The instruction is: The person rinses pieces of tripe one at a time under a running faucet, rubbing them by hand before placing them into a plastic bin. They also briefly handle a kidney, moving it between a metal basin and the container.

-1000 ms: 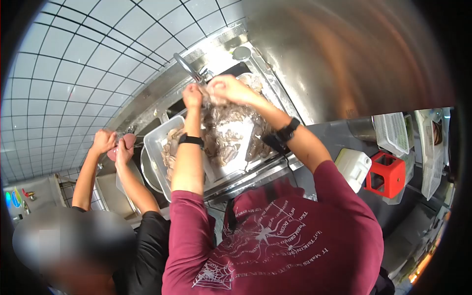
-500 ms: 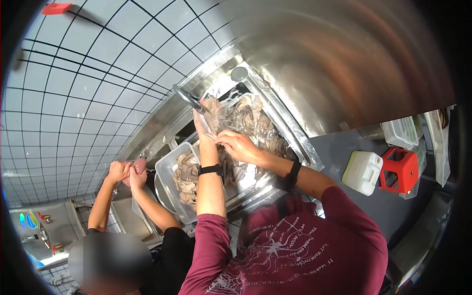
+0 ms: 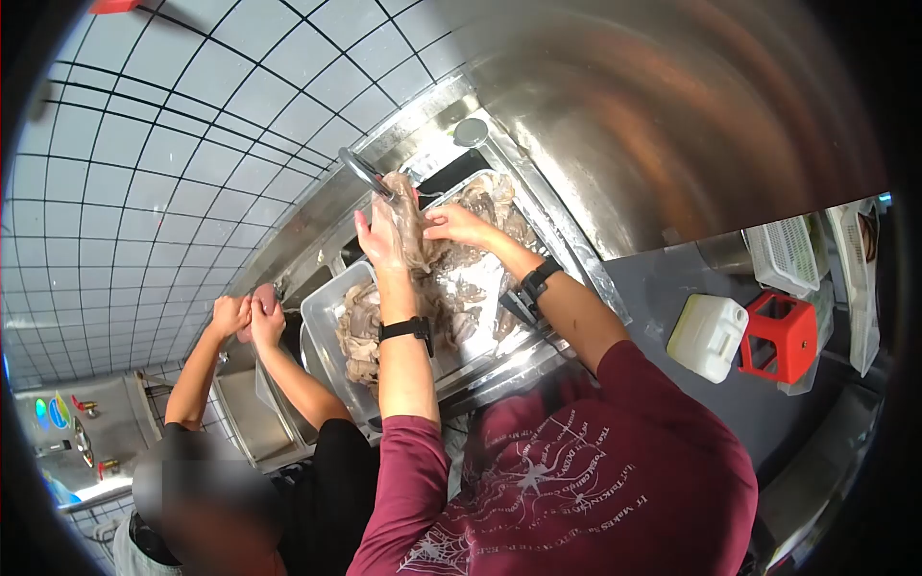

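Under the curved faucet (image 3: 365,173), a wet, grey-brown piece of tripe-like meat (image 3: 405,216) lies along my left hand (image 3: 384,240), which supports it palm up with the thumb out to the side. My right hand (image 3: 459,226) has its bent fingers pinched at the near side of that piece. Below both hands, a pile of similar grey-brown pieces (image 3: 471,278) sits in a tub in the metal sink. A clear plastic tub (image 3: 322,322) beside my left forearm holds more such pieces.
At left, a co-worker's hands (image 3: 248,317) grip a pinkish piece over the neighbouring basin. A steel panel (image 3: 672,125) rises behind the sink. A white jug (image 3: 709,336), a red stool (image 3: 780,336) and a white basket (image 3: 783,254) stand on the floor at right.
My left hand has turned its palm up and the meat shows full length along it. My right hand has moved up toward the faucet, from my left wrist to the piece's side.
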A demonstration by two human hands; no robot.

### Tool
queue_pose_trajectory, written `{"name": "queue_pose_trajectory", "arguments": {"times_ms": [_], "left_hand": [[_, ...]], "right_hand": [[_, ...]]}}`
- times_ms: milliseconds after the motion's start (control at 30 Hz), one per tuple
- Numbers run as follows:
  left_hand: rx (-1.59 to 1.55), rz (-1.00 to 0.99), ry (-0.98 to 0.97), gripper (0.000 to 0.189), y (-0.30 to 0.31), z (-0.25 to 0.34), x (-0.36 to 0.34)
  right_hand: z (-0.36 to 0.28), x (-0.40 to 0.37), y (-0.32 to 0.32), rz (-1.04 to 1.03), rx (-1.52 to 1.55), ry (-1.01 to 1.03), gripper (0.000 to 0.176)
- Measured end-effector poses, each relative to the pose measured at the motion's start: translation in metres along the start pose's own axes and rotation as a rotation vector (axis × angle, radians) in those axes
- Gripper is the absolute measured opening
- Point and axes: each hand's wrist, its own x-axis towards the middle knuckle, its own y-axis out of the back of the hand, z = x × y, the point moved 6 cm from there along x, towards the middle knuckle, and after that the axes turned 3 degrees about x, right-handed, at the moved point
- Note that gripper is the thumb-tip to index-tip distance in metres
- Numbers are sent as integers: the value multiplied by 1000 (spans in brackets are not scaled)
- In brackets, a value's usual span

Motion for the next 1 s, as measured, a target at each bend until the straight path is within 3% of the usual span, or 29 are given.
{"name": "queue_pose_trajectory", "arguments": {"times_ms": [67,100,167,233,300,567,600,700,767,867,900,1000], "left_hand": [[274,-193,85,54,-6,8,-7],[273,-189,79,54,-3,13,-6],[532,52,-85,51,21,35,0],[611,136,-83,52,33,51,-4],[944,280,-14,53,42,62,-10],[755,254,-141,56,51,105,-14],[743,127,-79,54,67,121,-9],[864,240,-179,51,2,109,-18],[897,235,-184,48,-5,114,-19],[890,251,-254,43,-16,117,-26],[961,279,-210,41,-9,120,-30],[1094,408,-189,38,28,124,-46]], "right_hand": [[-6,-8,6,23,-28,6,19],[-10,-13,10,17,-28,2,19],[-17,-27,23,95,-42,-239,19],[-17,-28,30,89,-91,-230,18],[-17,-22,37,60,-147,-45,18],[-36,3,27,-14,-209,9,22],[-31,10,24,-69,-237,-19,23],[-20,22,18,-157,-315,-61,26],[-22,24,17,-139,-612,-129,26],[-27,22,19,-92,-666,-116,29],[-27,21,16,-103,-668,-110,29],[-37,6,12,33,-277,109,33]]}}
